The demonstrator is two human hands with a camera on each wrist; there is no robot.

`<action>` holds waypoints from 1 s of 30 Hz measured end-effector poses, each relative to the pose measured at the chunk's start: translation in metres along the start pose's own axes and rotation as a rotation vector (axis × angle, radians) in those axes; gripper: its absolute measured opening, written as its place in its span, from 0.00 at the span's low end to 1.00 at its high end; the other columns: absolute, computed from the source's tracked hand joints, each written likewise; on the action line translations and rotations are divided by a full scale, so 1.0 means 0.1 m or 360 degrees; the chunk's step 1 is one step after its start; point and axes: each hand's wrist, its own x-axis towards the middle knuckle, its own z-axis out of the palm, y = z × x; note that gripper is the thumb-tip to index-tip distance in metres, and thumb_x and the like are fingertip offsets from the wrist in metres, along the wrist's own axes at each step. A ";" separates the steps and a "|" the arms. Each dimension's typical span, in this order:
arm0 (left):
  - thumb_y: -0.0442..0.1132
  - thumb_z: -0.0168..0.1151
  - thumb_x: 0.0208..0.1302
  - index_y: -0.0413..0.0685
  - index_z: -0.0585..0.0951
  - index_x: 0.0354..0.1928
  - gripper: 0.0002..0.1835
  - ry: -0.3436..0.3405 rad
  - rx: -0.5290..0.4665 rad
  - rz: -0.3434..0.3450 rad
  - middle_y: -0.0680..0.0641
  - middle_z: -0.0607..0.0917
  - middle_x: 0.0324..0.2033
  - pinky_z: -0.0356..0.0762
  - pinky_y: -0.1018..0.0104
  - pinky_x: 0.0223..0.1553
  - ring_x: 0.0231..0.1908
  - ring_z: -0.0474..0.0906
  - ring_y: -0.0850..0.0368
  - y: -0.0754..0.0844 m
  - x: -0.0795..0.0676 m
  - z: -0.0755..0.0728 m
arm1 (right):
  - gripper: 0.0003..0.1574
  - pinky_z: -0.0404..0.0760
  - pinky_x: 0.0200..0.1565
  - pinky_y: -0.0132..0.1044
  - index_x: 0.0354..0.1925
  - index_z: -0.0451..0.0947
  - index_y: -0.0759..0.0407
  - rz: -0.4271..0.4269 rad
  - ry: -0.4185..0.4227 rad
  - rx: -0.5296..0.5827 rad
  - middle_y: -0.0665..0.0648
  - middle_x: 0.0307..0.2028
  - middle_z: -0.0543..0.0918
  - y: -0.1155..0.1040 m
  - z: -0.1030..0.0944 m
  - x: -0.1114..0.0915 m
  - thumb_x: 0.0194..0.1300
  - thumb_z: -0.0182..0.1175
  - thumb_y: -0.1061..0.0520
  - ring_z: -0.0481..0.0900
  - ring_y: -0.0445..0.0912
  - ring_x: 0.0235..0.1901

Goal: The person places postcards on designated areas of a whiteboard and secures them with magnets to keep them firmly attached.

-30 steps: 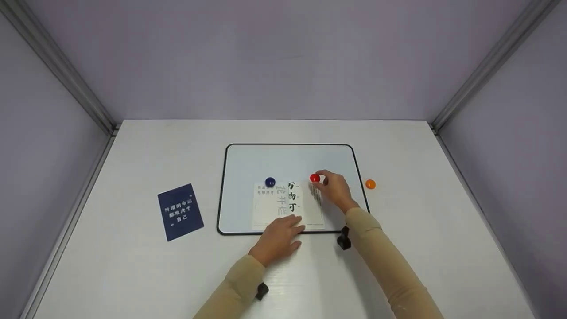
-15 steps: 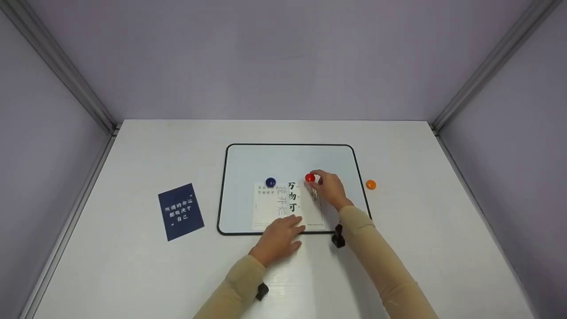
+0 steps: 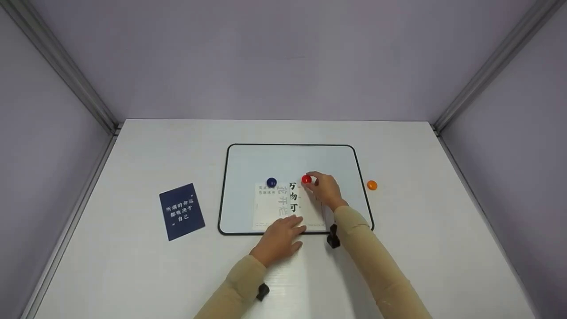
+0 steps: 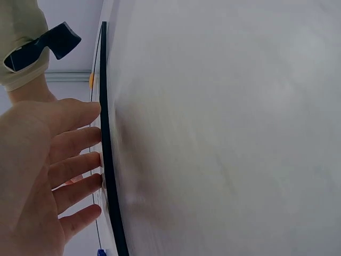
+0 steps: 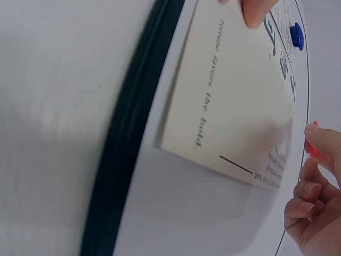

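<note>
In the head view my right hand (image 3: 327, 189) pinches a round red magnet (image 3: 306, 179) between thumb and fingertips, at the top edge of a cream card (image 3: 312, 215) with bold black characters. That card lies on a black-rimmed whiteboard (image 3: 328, 157). A second pale card (image 3: 266, 208) with grey characters is beside it on the left, and a dark blue magnet (image 3: 271, 182) sits on its top edge. My left hand (image 3: 278, 239) rests with fingers spread over the cards' lower edges and the board's near rim. The right wrist view shows the red magnet (image 5: 312, 143) partly hidden by fingers.
An orange magnet (image 3: 372, 185) lies on the white table (image 3: 421, 212) just right of the whiteboard. To the left is a navy card (image 3: 182, 212) with white characters. Pale walls (image 3: 283, 62) enclose the table at the back and sides.
My right hand has shifted a little to the left with the red magnet, along the top of the cream card. The left hand keeps its place.
</note>
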 end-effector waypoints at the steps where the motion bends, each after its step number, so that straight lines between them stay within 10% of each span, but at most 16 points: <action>1: 0.50 0.60 0.65 0.54 0.79 0.59 0.22 0.0008 0.0003 0.0004 0.51 0.77 0.64 0.74 0.58 0.63 0.66 0.72 0.54 0.00 0.00 0.00 | 0.26 0.72 0.26 0.29 0.62 0.74 0.52 -0.0002 0.0001 -0.0005 0.60 0.37 0.83 0.00 0.00 0.00 0.66 0.61 0.52 0.74 0.43 0.27; 10: 0.49 0.59 0.65 0.53 0.79 0.59 0.22 0.0013 -0.0037 0.0001 0.50 0.77 0.64 0.74 0.57 0.64 0.66 0.72 0.53 0.00 -0.01 0.00 | 0.26 0.71 0.25 0.28 0.62 0.74 0.52 -0.0001 -0.0009 0.0023 0.59 0.37 0.84 0.00 0.03 0.02 0.66 0.60 0.54 0.74 0.43 0.26; 22: 0.49 0.58 0.65 0.52 0.78 0.60 0.22 -0.0023 -0.0072 -0.0006 0.49 0.76 0.65 0.71 0.58 0.66 0.67 0.70 0.52 0.01 0.00 0.01 | 0.24 0.79 0.50 0.44 0.61 0.75 0.52 0.0041 -0.0005 0.0068 0.61 0.47 0.84 0.04 0.12 0.02 0.67 0.59 0.56 0.76 0.49 0.41; 30: 0.48 0.58 0.66 0.52 0.77 0.61 0.23 -0.0030 -0.0071 -0.0007 0.49 0.75 0.66 0.71 0.58 0.66 0.68 0.70 0.52 0.00 0.00 0.02 | 0.23 0.77 0.42 0.41 0.61 0.75 0.52 0.0015 0.0032 0.0067 0.61 0.41 0.84 0.05 0.14 0.02 0.68 0.57 0.55 0.75 0.47 0.35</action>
